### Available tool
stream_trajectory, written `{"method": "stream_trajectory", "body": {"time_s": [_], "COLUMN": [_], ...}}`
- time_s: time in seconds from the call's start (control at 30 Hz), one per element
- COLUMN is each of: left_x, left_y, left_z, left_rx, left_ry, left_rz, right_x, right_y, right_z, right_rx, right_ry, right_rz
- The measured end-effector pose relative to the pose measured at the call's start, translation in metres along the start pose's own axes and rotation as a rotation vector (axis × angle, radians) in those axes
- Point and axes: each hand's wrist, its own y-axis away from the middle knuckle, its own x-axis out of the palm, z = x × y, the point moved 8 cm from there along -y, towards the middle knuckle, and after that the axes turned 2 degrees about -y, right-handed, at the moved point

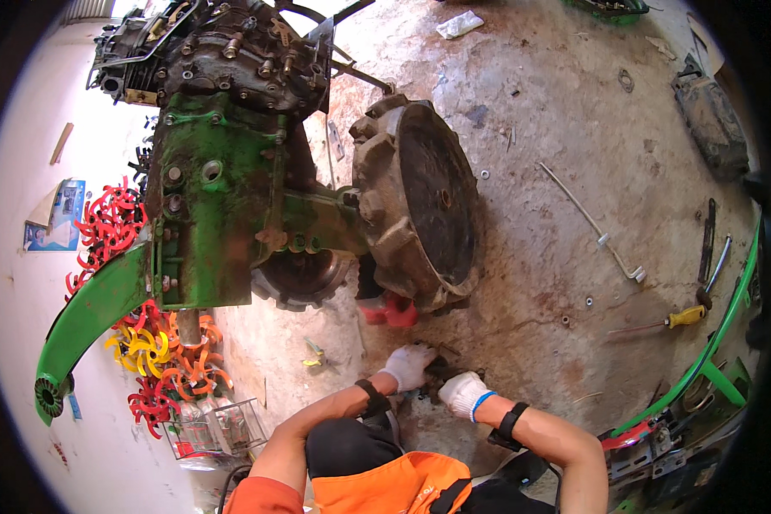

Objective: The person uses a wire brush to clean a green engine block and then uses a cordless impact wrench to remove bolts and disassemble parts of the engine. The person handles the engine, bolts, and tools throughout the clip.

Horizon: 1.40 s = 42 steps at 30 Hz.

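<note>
My gloved left hand (409,367) is closed on a small dark part (437,367) low in front of me, which is too small and shadowed to identify. My gloved right hand (465,394), just to the right, is curled at the same dark part; its fingertips are partly hidden. Above my hands stands a large treaded wheel (424,201) on a greasy green machine housing (206,223), with a dark engine (231,60) on top. A red object (390,310) lies under the wheel. A small yellow-green tool (315,351) lies left of my hands.
Red, yellow and orange curved blades (141,351) line the left wall, above a wire basket (210,433). On the stained floor (531,240) lie a long rod (574,206) and a yellow-handled screwdriver (685,316). A curved green frame (728,343) runs along the right; a dark tank (711,120) stands behind.
</note>
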Motion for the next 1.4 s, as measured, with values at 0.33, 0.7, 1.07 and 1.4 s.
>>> {"method": "stream_trajectory", "body": {"time_s": [0.33, 0.7, 1.07, 1.4], "left_x": [0.006, 0.013, 0.008, 0.016], "left_y": [-0.003, -0.004, -0.008, -0.008], "left_z": [0.005, 0.008, 0.006, 0.011], "left_rx": [-0.002, -0.017, -0.048, -0.041], "left_ry": [-0.009, 0.007, 0.011, 0.015], "left_rz": [-0.034, -0.036, 0.023, -0.001], "right_x": [-0.006, -0.008, 0.002, 0.0], "right_y": [0.004, 0.003, -0.002, 0.015], "right_z": [0.0, 0.001, 0.0, 0.024], "right_rx": [-0.005, 0.037, 0.028, -0.035], "right_ry": [-0.027, 0.002, -0.004, 0.04], "right_rz": [-0.037, 0.068, 0.1, -0.025]}}
